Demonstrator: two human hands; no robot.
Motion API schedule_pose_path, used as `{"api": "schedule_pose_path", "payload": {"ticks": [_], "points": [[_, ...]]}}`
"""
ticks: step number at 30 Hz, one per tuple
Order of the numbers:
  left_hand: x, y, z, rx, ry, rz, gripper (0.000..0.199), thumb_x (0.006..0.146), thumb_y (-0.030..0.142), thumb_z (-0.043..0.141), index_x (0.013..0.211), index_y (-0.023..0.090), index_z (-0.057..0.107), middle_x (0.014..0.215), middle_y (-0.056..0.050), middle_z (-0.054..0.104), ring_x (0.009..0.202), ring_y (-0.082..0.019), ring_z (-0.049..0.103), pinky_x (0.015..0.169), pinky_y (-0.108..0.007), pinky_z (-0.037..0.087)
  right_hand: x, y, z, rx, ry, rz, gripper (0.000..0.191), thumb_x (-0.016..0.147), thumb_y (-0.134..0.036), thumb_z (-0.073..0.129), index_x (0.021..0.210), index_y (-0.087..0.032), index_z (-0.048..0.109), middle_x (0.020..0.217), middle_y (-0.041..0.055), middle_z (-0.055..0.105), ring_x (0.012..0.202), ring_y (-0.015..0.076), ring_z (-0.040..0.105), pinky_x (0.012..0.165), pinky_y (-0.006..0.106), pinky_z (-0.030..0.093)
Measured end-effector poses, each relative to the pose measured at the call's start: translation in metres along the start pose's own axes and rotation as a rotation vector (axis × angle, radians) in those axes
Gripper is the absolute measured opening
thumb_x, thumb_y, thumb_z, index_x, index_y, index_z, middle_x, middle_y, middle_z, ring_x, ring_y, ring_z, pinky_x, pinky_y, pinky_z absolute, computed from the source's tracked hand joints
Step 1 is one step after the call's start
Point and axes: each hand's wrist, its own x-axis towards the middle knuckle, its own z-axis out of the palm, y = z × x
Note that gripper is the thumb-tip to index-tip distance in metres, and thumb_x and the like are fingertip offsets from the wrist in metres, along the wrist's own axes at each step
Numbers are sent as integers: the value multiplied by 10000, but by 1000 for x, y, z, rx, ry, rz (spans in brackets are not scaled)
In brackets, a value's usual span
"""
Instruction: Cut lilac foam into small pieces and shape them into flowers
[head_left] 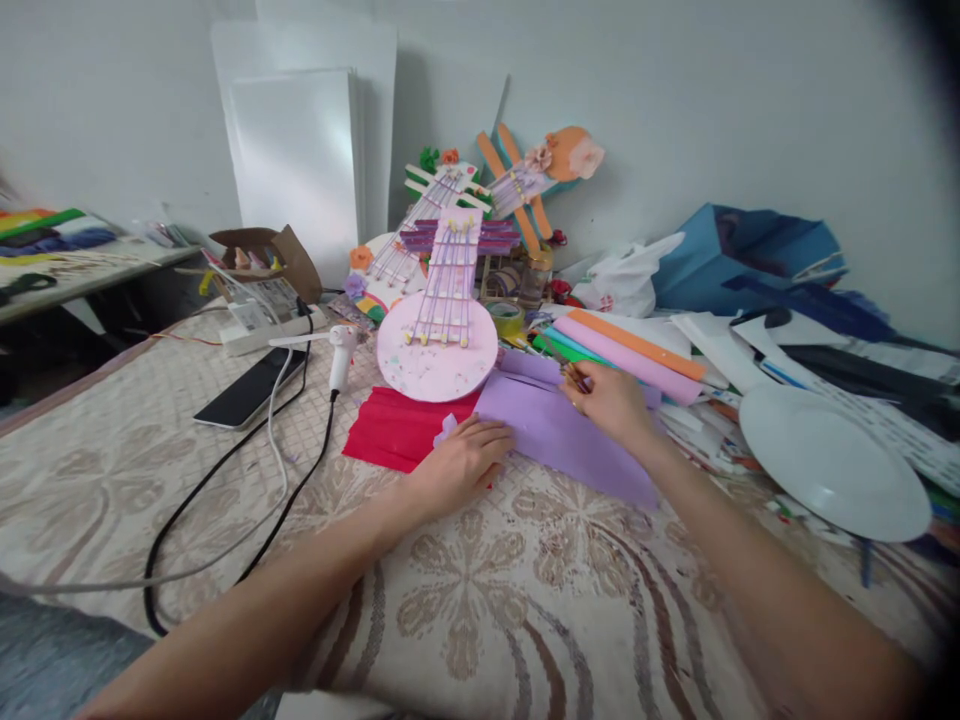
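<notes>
My left hand point(471, 452) lies with fingers stretched out, fingertips on the left edge of a purple paper sheet point(566, 440). Just behind its knuckles, a small cut purple piece point(445, 430) rests on red crepe paper point(382, 430). Over the far part of the purple sheet, my right hand point(611, 400) is closed around a pair of scissors point(576, 377), blades pointing away to the upper left. Beyond both hands leans a pink handmade toy guitar point(439, 350) with purple strings, its round body overlapping the papers.
A white glue gun point(343, 355) and a black phone point(251, 390) lie at left among cables. Rolled coloured papers point(637, 350), a white oval plate point(832, 460) and a blue box point(742, 265) crowd the right. Two more craft guitars stand behind; white boards point(296, 160) lean on the wall.
</notes>
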Motion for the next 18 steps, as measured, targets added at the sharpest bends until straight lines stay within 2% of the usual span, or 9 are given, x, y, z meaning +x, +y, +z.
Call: {"api": "schedule_pose_path", "payload": {"ticks": [3, 7, 12, 18], "points": [[-2, -1, 1, -20, 2, -8, 336, 828, 124, 434, 1154, 166, 502, 1206, -109, 556, 1173, -194, 468, 1033, -419, 320, 14, -8, 16, -8, -46, -61, 125, 736, -300, 560, 755, -201, 635, 706, 35, 679, 625, 189, 584, 510, 250, 302], [-3, -3, 1, -26, 6, -5, 326, 833, 137, 438, 1151, 156, 506, 1213, -113, 549, 1179, -192, 461, 1038, -406, 319, 17, -10, 30, -19, -78, -80, 151, 760, -291, 536, 787, -198, 652, 723, 48, 690, 637, 194, 585, 511, 255, 292], [-2, -2, 1, -29, 13, 0, 328, 825, 125, 446, 1145, 153, 513, 1219, -115, 546, 1183, -195, 456, 1033, -410, 331, 15, -6, 34, -7, -86, -62, 171, 768, -298, 536, 815, -191, 661, 759, 68, 694, 667, 209, 590, 526, 262, 306], [-2, -3, 0, -68, 8, -11, 336, 810, 122, 471, 1138, 170, 522, 1222, -112, 545, 1182, -208, 458, 1022, -432, 340, 17, -1, 30, 83, -53, 13, 132, 748, -254, 541, 739, -182, 651, 690, 74, 672, 634, 207, 577, 538, 266, 326]]}}
